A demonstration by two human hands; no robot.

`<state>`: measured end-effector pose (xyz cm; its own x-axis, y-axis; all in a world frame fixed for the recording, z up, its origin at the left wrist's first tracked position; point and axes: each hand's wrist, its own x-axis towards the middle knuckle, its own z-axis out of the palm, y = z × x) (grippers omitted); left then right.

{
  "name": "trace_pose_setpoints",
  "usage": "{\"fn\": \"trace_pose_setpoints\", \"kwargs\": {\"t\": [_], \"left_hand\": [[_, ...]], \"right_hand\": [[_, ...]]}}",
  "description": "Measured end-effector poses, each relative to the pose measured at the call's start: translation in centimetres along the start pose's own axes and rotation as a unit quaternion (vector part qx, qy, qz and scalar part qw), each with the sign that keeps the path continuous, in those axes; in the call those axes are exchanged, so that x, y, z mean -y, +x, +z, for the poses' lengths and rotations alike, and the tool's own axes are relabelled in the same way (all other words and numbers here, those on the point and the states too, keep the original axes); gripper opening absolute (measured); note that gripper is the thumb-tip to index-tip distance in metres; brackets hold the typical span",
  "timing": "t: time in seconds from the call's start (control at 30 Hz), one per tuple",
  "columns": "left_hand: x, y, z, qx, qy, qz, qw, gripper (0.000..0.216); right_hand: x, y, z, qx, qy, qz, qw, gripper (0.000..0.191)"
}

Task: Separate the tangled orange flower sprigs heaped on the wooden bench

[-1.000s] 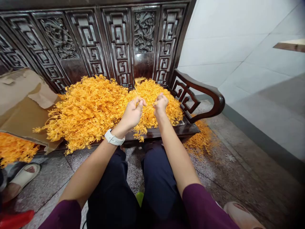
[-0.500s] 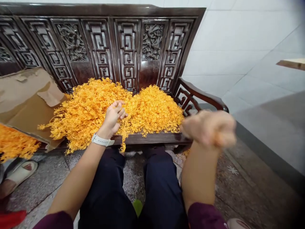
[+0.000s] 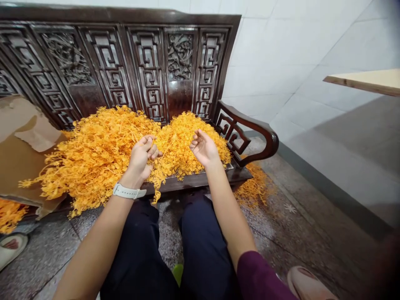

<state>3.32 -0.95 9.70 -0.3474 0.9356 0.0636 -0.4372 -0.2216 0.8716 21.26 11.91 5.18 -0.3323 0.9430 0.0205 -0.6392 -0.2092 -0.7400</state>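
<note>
A big heap of orange plastic sprigs point(image 3: 103, 146) covers the seat of a dark carved wooden bench point(image 3: 200, 180). My left hand point(image 3: 142, 156), with a white watch on the wrist, is curled round an orange sprig point(image 3: 159, 173) that hangs over the seat's front edge. My right hand point(image 3: 203, 146) hovers just above the right part of the heap, palm up, fingers loosely apart, nothing in it.
More orange sprigs point(image 3: 254, 187) lie on the stone floor beside the bench's right armrest point(image 3: 250, 129). Torn cardboard point(image 3: 21, 146) with more sprigs sits at the left. A pale slipper point(image 3: 9, 248) lies at the far left. A wooden board's edge point(image 3: 365, 79) juts in at the right.
My right hand swung out to the right past the armrest, then came back over the heap, now open. My left hand stayed on the sprig.
</note>
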Motion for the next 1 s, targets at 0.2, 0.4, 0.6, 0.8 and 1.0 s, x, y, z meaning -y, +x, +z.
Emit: {"fn": "trace_pose_setpoints", "kwargs": {"t": [0.2,0.4,0.6,0.8,1.0], "left_hand": [[0.0,0.4,1.8,-0.03,-0.112,0.015,0.993,0.023],[0.8,0.0,3.1,0.032,-0.09,-0.048,0.994,0.024],[0.7,-0.3,3.2,0.005,-0.044,-0.048,0.998,0.018],[1.0,0.0,2.7,-0.004,-0.045,-0.05,0.998,0.029],[1.3,0.1,3.1,-0.035,-0.06,-0.047,0.996,0.033]], "right_hand": [[-1.4,-3.3,1.1,0.032,-0.131,-0.046,0.99,0.041],[-1.7,-3.3,3.1,0.078,-0.069,0.006,0.995,0.049],[-0.1,-3.1,1.8,-0.004,-0.055,-0.107,0.993,0.023],[0.4,-3.5,0.2,-0.132,-0.094,-0.193,0.968,0.015],[-0.5,-7.0,2.6,-0.157,-0.271,-0.369,0.875,0.021]]}}
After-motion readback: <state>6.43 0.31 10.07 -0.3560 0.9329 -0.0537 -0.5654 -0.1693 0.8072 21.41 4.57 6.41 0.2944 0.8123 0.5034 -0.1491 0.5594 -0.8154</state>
